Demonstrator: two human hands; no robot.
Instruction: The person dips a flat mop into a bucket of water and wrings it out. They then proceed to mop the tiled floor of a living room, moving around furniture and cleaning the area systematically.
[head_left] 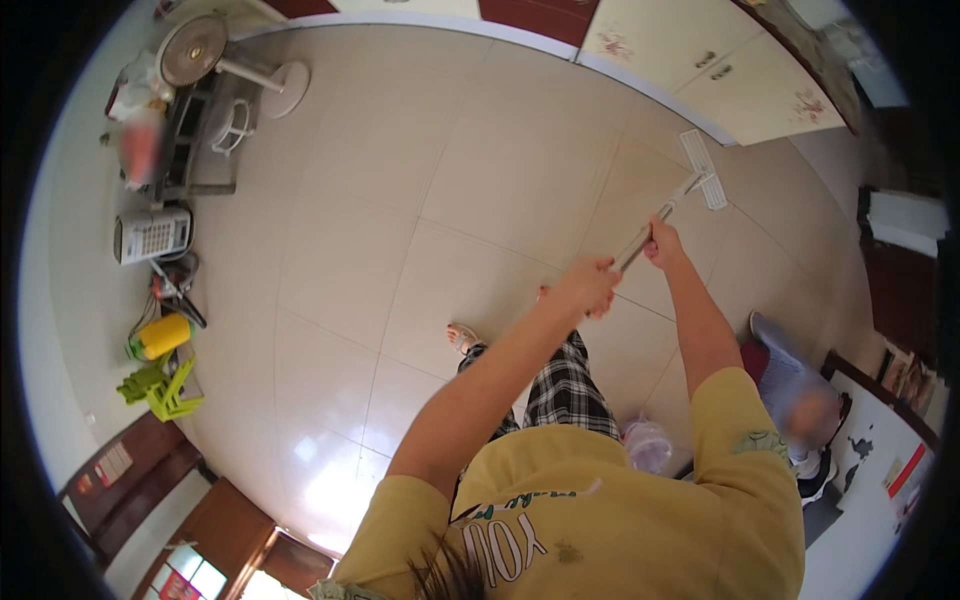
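1. Head view, the only one. The person stands on the tiled floor point(330, 250) holding a flat mop point(640, 246); its slotted white head point(696, 150) sits near the floor's far right edge, just beside the base of the cream cabinet point(690, 60).
2. Grip: right hand point(662, 246) wrapped around the handle, nearer the mop head; left hand point(588, 288) closed around it too, nearer the body.
3. Working it well, as I judge: press the plate evenly flat, steer with the right hand and push with the left. Turn the plate's long side along the cabinet base to reach the seam without knocking the doors.
4. Care on the right side: a second person point(785, 365) is close by, as is a pale plastic bag point(648, 445). Shorter strokes would suit there.
5. Hard to make out: the plate's underside is hidden, so I can't tell whether it bears a cloth or presses fully down. Contact with the cabinet base is unclear.
6. The handle's near end is lost behind the left hand, whose fingers are slightly blurred. The second person's posture is unclear.
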